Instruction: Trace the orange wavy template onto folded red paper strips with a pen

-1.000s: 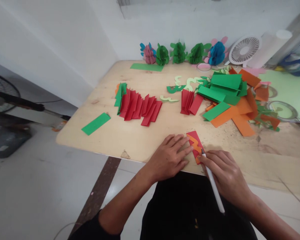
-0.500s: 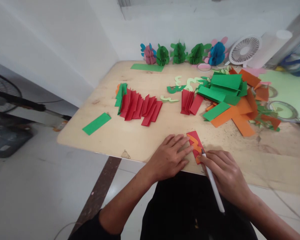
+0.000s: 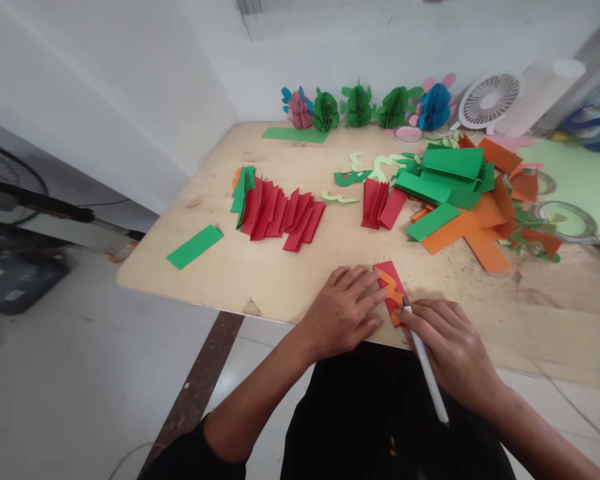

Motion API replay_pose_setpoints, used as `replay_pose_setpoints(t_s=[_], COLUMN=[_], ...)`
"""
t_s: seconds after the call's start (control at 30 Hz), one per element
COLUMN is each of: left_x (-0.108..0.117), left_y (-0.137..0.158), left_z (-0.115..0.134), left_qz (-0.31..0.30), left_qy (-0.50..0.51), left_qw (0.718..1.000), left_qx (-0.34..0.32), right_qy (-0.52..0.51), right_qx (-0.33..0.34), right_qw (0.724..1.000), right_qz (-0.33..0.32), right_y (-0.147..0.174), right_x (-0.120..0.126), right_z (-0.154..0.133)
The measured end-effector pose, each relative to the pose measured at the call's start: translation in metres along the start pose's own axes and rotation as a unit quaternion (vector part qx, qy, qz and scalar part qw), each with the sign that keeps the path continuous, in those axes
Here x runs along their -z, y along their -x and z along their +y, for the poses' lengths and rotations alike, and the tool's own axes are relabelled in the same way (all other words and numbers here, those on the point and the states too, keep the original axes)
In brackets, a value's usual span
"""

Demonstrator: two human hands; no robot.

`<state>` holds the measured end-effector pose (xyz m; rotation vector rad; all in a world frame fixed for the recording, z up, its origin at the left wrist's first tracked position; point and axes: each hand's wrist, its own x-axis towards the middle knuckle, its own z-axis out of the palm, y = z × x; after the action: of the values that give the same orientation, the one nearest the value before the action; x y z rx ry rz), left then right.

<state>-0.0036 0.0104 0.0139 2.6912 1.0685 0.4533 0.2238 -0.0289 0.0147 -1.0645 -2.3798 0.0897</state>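
A red paper strip (image 3: 391,269) lies at the table's front edge with a wavy orange paper cutout (image 3: 391,289) on top of it. My left hand (image 3: 341,310) rests flat beside them, fingers stretched out, its fingertips touching the orange cutout's left side. On the other side, my right hand (image 3: 450,340) is closed around a white pen (image 3: 427,367). The pen's dark tip meets the cutout's right edge, and its barrel slants down over my lap. Part of the red strip's lower end is hidden by my hands.
Folded red strips (image 3: 280,213) stand at left, near a green strip (image 3: 195,247). Green folded strips (image 3: 453,163) and orange pieces (image 3: 485,247) are heaped at right, with tape rolls (image 3: 570,220). Several paper figures (image 3: 359,107) and a white fan (image 3: 490,100) line the wall.
Hardly anything differs. The view has shifted very slightly, and both hands, the pen and the paper stay in the same places.
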Motion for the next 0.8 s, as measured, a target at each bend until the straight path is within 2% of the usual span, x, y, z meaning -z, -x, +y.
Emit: replay_pose_setpoints(t_s=[0.37, 0.8], left_x=[-0.008, -0.008], left_y=[-0.011, -0.013], left_z=[0.008, 0.009], left_qz=[0.02, 0.025], left_qy=[-0.016, -0.019], left_qw=[0.999, 0.999], left_qx=[0.028, 0.031], right_qy=[-0.001, 0.002], right_qx=[0.001, 0.004], right_qw=[1.0, 1.0], right_qz=[-0.003, 0.003], right_y=[0.0, -0.001], right_x=[0.0, 0.0], right_z=[0.0, 0.0])
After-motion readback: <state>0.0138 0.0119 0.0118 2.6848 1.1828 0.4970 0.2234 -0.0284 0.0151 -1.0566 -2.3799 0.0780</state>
